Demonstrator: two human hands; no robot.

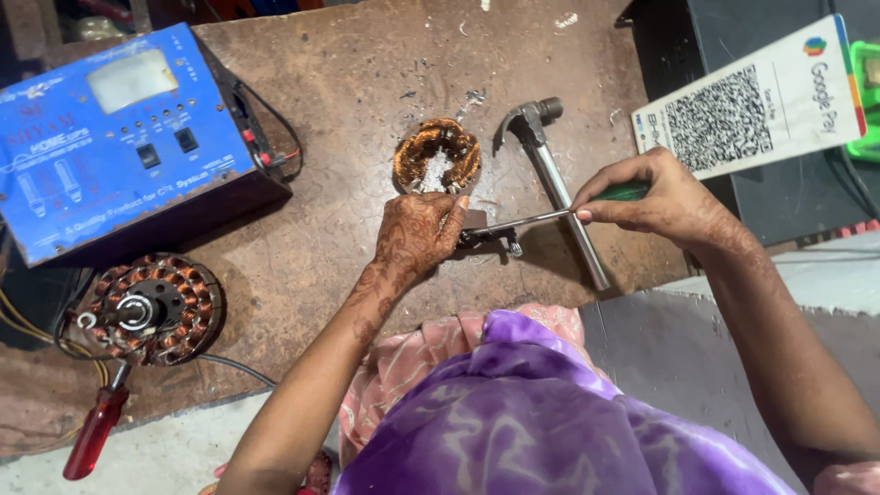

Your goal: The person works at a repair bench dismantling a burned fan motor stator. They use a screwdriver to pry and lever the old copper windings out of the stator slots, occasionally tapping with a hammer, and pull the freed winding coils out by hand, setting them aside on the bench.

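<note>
The right hand [665,197] is closed in a pinch around a green-handled screwdriver with a slim steel shaft [536,219]. Thumb and forefinger sit at the junction of handle and shaft, and the remaining fingers curl over the green grip. The shaft runs leftward, nearly level with the worn brown metal counter [348,110], to a small dark metal part [486,234] that lies on the counter just below the copper coil.

The left hand [417,229] is partly closed, palm down, its fingertips pressing on or beside the small part. How much of the part lies under the fingers cannot be told.

Handling notes:
- Screwdriver: light and rigid. The bare steel shaft is probably slippery, so the handle is judged the proper hold for torque, with a fingertip pinch near the shaft for guidance.
- Small dark part: light and hard, likely to skid on the smooth counter unless pinned from above.
- Round wound copper coil with a pale core [437,154]: it rests just above the left hand. The thin wire looks fragile (lift it by the outer ring, not by the windings).

Nearby items: a steel claw hammer [550,156] lies touching or just beside the screwdriver shaft, a blue rectangular power unit with switches [119,137] sits at the left, a circular fan stator with copper windings [151,307] sits below it, and a red-handled tool [96,431] lies at the lower left.
</note>
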